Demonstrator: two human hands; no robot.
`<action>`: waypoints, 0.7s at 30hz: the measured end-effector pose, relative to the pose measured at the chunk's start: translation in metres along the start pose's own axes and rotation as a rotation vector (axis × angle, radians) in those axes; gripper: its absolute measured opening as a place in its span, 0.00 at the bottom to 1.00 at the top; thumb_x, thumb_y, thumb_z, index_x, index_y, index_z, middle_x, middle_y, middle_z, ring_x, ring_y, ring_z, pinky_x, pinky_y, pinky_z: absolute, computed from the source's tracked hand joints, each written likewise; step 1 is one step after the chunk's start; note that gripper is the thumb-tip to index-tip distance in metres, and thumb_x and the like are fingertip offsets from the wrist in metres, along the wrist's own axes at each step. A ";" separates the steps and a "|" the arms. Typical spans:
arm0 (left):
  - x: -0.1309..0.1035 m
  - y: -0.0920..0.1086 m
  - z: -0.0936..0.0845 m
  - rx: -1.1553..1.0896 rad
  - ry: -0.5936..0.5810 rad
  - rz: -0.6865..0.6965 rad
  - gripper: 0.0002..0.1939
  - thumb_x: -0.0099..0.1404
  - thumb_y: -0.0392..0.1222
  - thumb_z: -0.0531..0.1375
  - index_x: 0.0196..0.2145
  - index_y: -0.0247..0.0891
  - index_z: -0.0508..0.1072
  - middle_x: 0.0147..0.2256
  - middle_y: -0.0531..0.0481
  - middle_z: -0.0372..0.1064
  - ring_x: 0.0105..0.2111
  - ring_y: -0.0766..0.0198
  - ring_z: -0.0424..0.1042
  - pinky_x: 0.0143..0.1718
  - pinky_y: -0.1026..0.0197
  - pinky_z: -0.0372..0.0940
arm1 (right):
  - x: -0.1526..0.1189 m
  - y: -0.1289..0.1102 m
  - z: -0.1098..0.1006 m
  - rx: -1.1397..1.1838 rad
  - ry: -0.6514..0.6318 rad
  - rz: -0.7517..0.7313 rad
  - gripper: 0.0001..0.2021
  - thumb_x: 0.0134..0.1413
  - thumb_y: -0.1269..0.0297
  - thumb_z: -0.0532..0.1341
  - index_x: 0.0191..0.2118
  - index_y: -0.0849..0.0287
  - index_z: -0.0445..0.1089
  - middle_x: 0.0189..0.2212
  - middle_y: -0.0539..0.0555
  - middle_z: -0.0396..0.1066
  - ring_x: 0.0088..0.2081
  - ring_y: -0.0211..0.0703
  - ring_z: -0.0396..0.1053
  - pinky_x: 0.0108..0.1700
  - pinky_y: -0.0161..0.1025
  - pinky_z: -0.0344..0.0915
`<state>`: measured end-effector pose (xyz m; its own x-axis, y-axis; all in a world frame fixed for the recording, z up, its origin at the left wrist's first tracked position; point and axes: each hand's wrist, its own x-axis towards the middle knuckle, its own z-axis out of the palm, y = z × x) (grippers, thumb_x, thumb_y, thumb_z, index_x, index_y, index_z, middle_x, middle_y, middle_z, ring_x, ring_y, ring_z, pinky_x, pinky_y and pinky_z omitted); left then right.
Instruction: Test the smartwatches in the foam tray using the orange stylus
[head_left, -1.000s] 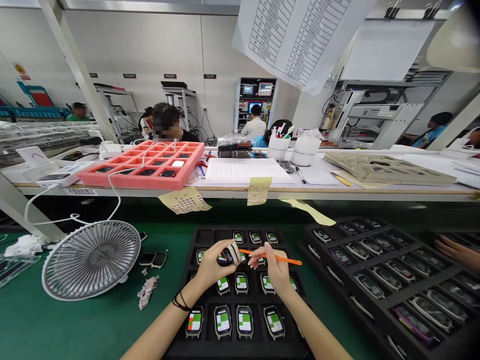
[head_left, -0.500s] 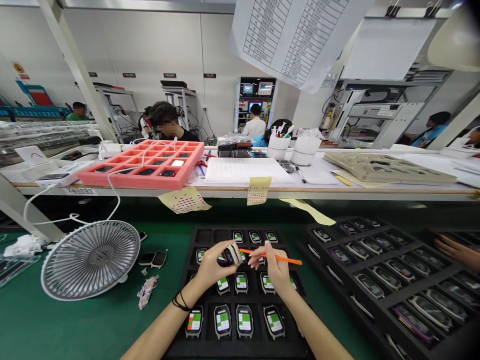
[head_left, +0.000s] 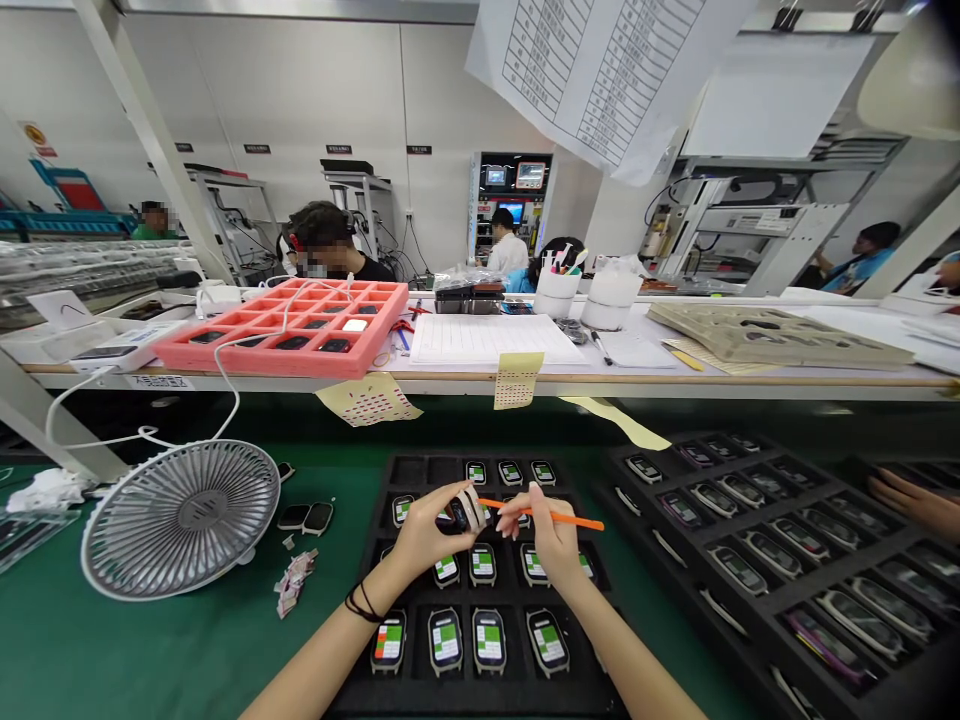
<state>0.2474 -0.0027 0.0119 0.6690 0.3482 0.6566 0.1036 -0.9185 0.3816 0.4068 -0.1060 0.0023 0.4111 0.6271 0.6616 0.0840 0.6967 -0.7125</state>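
My left hand (head_left: 421,537) holds a small watch body (head_left: 465,511) tilted above a black foam tray (head_left: 393,683). My right hand (head_left: 546,534) grips a thin orange stick (head_left: 571,518), whose tip points at the watch body's side. The tray below both hands holds several watch bodies with lit green and red screens, such as one (head_left: 445,640) in the front row. A black band sits on my left wrist.
A grey desk fan (head_left: 181,518) lies on the green mat at left, with two dark watch bodies (head_left: 306,518) beside it. A second black tray (head_left: 757,570) of watches sits right, another person's hand (head_left: 911,501) over it. A pink tray (head_left: 289,337) rests on the shelf.
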 end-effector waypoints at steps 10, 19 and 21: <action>-0.001 -0.002 0.000 0.018 -0.005 -0.024 0.30 0.47 0.28 0.61 0.51 0.36 0.69 0.48 0.44 0.70 0.47 0.55 0.71 0.49 0.56 0.68 | -0.002 0.003 0.000 -0.062 -0.003 -0.010 0.26 0.66 0.57 0.46 0.25 0.62 0.73 0.17 0.54 0.70 0.18 0.36 0.67 0.20 0.31 0.62; -0.003 -0.003 0.002 0.045 -0.027 0.018 0.32 0.47 0.27 0.60 0.52 0.36 0.68 0.48 0.43 0.70 0.48 0.55 0.71 0.50 0.55 0.68 | -0.003 0.006 0.002 -0.095 0.035 0.062 0.29 0.65 0.51 0.45 0.21 0.62 0.71 0.14 0.54 0.67 0.16 0.36 0.65 0.18 0.32 0.59; -0.001 -0.002 0.002 0.043 -0.037 -0.011 0.32 0.46 0.27 0.60 0.51 0.36 0.69 0.48 0.44 0.70 0.47 0.55 0.71 0.50 0.55 0.68 | -0.003 0.005 0.002 -0.084 0.028 0.051 0.29 0.65 0.52 0.45 0.22 0.62 0.71 0.15 0.54 0.68 0.16 0.37 0.65 0.19 0.32 0.60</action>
<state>0.2475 -0.0020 0.0092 0.6945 0.3518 0.6276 0.1418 -0.9221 0.3600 0.4042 -0.1039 -0.0025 0.4417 0.6502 0.6182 0.1378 0.6317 -0.7628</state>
